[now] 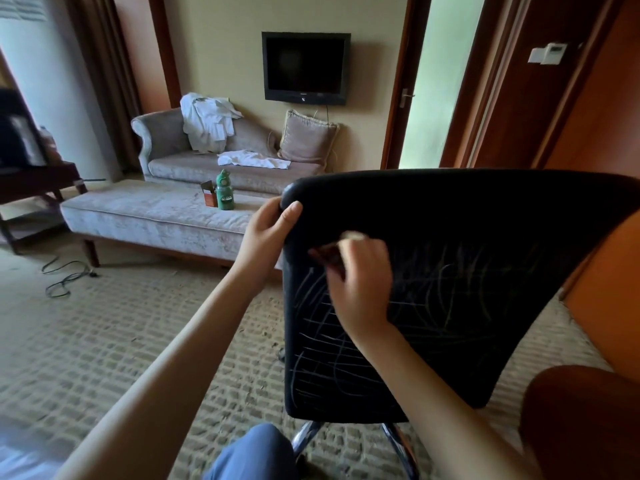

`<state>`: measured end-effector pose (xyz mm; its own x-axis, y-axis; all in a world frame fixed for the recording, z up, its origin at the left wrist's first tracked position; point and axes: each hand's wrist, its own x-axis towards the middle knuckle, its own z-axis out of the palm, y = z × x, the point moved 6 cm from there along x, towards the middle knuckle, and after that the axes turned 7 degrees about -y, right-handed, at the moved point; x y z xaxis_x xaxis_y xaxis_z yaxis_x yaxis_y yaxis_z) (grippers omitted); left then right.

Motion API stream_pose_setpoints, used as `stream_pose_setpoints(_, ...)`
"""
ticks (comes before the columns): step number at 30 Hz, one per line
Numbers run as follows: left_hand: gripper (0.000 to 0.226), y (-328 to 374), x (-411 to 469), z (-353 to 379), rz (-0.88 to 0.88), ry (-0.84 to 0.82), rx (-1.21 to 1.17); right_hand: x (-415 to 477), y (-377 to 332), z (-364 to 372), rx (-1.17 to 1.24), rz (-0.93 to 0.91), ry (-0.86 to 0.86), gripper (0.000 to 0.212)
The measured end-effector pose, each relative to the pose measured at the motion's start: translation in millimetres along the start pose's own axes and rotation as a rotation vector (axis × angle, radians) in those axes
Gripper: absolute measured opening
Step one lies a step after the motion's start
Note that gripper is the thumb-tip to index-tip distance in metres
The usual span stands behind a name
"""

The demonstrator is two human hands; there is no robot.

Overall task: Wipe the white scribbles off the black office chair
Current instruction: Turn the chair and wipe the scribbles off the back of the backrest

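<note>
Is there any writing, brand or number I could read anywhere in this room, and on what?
None can be read.
TV: mark on its lower frame, too small.
Green bottle: label blurred.
Wall thermostat: display too small.
Black office chair: white scribbles only, no words.

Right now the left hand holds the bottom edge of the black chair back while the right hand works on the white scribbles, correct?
Not quite. In the head view the left hand has its grip on the top left corner of the chair back, not its bottom edge. The right hand, blurred, is indeed over the white scribbles.
</note>
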<state>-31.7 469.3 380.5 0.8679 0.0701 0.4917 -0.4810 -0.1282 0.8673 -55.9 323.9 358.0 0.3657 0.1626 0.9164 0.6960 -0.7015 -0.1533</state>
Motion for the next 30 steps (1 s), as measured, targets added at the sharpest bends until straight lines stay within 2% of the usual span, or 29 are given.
stream_pose_setpoints(1,0.014,-1.0,-0.2,-1.4,-0.005,0.001,-0.005,-2.2,-12.2,12.2,-0.060,-0.171,-0.095,0.007)
stream_pose_setpoints(3,0.016,-2.7,0.1,-4.2,-0.016,-0.011,-0.024,-7.3,-21.4,24.6,-0.197,-0.445,-0.227,0.011)
stream_pose_setpoints(5,0.025,-4.8,0.5,-5.8,-0.027,-0.049,-0.054,-5.2,-11.9,15.4,-0.273,-0.525,-0.265,0.020)
stream_pose_setpoints(7,0.022,-8.6,0.7,-5.5,-0.033,-0.070,-0.080,-3.3,11.4,-7.9,-0.318,-0.475,-0.239,0.027)
stream_pose_setpoints(9,0.015,-10.4,0.4,-3.0,-0.037,-0.066,-0.110,-1.6,48.4,-38.6,-0.307,-0.342,-0.200,0.028)
stream_pose_setpoints(11,0.013,-10.9,-0.4,1.4,-0.030,-0.056,-0.141,0.1,82.4,-69.4,-0.207,-0.100,-0.151,0.034)
stream_pose_setpoints(14,0.013,-11.1,-2.3,9.6,-0.025,-0.042,-0.172,-0.6,91.1,-92.7,-0.046,0.191,0.077,0.036)
stream_pose_setpoints(17,0.013,-7.4,-5.7,17.4,-0.004,-0.035,-0.159,-6.1,69.6,-78.4,0.017,0.245,0.243,0.029)
stream_pose_setpoints(19,0.011,-3.9,-7.8,21.2,0.013,-0.042,-0.137,-13.2,59.0,-59.0,0.034,0.226,0.250,0.029)
stream_pose_setpoints(20,0.010,-1.9,-8.6,22.6,0.014,-0.041,-0.131,-17.0,51.0,-47.7,0.042,0.198,0.212,0.031)
stream_pose_setpoints(22,0.012,3.1,-10.4,24.5,0.018,-0.035,-0.121,-24.3,22.7,-16.8,0.050,0.043,0.021,0.031)
stream_pose_setpoints(24,0.016,5.3,-13.0,24.9,0.022,-0.033,-0.106,-40.7,-12.5,22.5,-0.015,-0.265,-0.285,0.017)
stream_pose_setpoints(26,0.020,6.4,-14.8,23.6,0.021,-0.054,-0.088,-56.5,-27.5,41.3,-0.146,-0.509,-0.447,0.017)
stream_pose_setpoints(28,0.014,6.2,-12.6,21.5,0.026,-0.099,-0.068,-49.3,-17.9,28.1,-0.215,-0.557,-0.412,0.018)
stream_pose_setpoints(30,0.008,3.2,-10.6,19.1,0.024,-0.114,-0.078,-26.3,-5.9,-8.6,-0.177,-0.498,-0.256,0.025)
